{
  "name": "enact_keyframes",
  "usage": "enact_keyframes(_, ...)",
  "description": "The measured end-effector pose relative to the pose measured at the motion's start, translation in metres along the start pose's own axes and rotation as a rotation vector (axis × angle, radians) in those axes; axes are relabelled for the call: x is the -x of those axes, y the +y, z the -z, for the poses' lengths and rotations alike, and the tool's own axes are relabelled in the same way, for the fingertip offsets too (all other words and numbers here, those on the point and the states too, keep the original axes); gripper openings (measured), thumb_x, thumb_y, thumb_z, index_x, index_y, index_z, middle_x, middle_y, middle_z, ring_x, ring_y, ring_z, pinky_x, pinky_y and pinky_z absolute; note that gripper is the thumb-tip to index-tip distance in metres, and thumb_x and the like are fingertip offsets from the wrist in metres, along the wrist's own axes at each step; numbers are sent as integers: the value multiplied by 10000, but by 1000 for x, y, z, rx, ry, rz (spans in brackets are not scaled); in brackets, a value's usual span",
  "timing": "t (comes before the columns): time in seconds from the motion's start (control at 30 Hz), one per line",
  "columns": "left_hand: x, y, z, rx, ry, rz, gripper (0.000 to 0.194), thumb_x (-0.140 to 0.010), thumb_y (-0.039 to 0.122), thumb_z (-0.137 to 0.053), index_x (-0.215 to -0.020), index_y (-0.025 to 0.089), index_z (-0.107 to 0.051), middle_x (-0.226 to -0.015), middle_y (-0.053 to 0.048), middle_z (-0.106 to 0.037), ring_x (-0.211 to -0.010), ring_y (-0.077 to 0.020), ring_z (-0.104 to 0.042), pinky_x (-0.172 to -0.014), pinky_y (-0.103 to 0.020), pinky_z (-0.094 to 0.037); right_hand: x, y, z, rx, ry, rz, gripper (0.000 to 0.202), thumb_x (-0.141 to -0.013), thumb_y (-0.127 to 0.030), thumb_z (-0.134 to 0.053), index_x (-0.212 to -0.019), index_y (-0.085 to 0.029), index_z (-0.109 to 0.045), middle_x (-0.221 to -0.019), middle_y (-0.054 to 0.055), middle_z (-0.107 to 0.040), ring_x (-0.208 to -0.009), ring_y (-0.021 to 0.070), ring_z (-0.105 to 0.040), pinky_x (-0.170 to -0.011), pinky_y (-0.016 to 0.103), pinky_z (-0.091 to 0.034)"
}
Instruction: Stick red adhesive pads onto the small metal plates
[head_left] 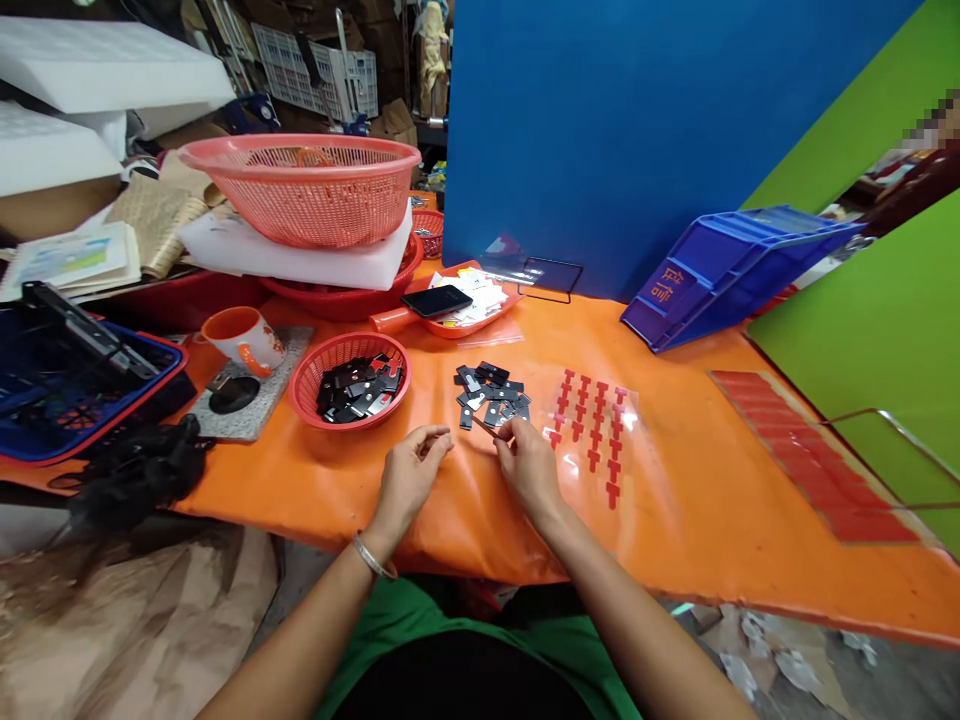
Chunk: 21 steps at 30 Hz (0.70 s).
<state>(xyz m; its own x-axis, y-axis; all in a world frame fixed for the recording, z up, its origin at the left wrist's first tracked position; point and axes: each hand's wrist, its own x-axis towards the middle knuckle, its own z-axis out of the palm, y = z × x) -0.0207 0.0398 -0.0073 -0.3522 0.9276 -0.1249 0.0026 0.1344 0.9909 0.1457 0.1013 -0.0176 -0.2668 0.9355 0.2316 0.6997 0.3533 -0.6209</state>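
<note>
My right hand (529, 465) pinches a small dark flat piece (484, 428) between thumb and fingertips, seen nearly edge-on. My left hand (411, 475), with a bracelet at its wrist, hovers to the left of it. Its fingers are bent and slightly apart, with nothing visible in them. Just beyond both hands lies a loose pile of black flat pieces (493, 383) on the orange table cover. Right of the pile, a clear sheet (628, 405) carries rows of red T-shaped stickers (598, 425). A red basket (300, 395) at the left holds more black pieces, some bearing red.
Behind the pile, a black phone (437, 301) rests on a red scoop (390, 320) of white paper pieces. An orange-and-white mug (244, 340) and a blue basket (172, 385) stand left. A blue bin (720, 265) leans at back right, near a red strip (810, 460).
</note>
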Motion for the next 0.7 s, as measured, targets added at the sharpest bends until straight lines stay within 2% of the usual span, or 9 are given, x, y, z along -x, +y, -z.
enact_keyframes(0.07,1,4,0,168,-49,167,402,-790,463,-604,-1002,123,-637,-808,-92,-698,-733,-164,-654,-697,-254,-485,11,-1,6,-26,39,200,145,-844,-125,-437,-770,-218,-519,-784,37,-593,-712,169,-559,-620,271,-419)
enact_keyframes(0.13,4,8,-2,297,-175,337,455,-790,504,-594,-1015,109,-621,-807,-103,-696,-698,-151,-652,-659,-244,-485,22,-2,11,-28,31,362,177,-880,-135,-417,-803,-221,-551,-833,54,-606,-789,176,-573,-662,278,-443)
enact_keyframes(0.23,9,11,-6,374,-333,402,431,-683,416,-737,-953,95,-638,-795,-92,-698,-684,-135,-647,-646,-216,-478,34,-1,15,-90,52,440,205,-885,-129,-424,-910,-227,-601,-955,82,-617,-886,183,-587,-709,295,-474)
enact_keyframes(0.3,11,10,-9,346,-310,360,431,-610,342,-798,-924,88,-646,-751,-74,-699,-640,-122,-636,-630,-206,-474,39,1,16,-204,108,336,250,-879,-138,-427,-1041,-222,-597,-1052,106,-599,-900,184,-592,-697,302,-494)
enact_keyframes(0.37,13,9,-13,303,-244,323,430,-595,327,-802,-917,86,-649,-714,-66,-702,-603,-119,-631,-621,-211,-480,42,1,18,-358,134,123,282,-872,-186,-446,-1120,-207,-577,-1080,117,-599,-846,179,-599,-644,294,-504)
enact_keyframes(0.47,14,8,-20,248,-208,272,383,-614,327,-783,-885,89,-653,-709,-68,-707,-604,-130,-640,-617,-221,-494,43,1,22,-616,12,-226,258,-863,-338,-500,-1026,-183,-627,-914,85,-654,-651,152,-580,-520,264,-478)
enact_keyframes(0.53,16,8,-25,221,-207,246,350,-625,326,-772,-860,94,-656,-715,-67,-709,-615,-135,-644,-616,-223,-501,42,-1,25,-740,-83,-376,309,-834,-447,-536,-907,-173,-659,-756,43,-642,-517,122,-516,-446,246,-432)
enact_keyframes(0.63,18,6,-32,176,-215,222,322,-633,320,-763,-843,98,-660,-711,-64,-707,-620,-138,-644,-613,-225,-508,42,-1,26,-828,-121,-454,357,-767,-520,-603,-802,-171,-667,-602,-13,-569,-426,88,-416,-401,229,-356)
enact_keyframes(0.7,20,4,-36,148,-236,224,318,-639,321,-756,-849,100,-664,-716,-64,-706,-621,-142,-644,-610,-232,-514,42,0,25,-851,-109,-453,343,-733,-511,-643,-757,-169,-663,-580,-20,-559,-439,86,-415,-420,224,-340)
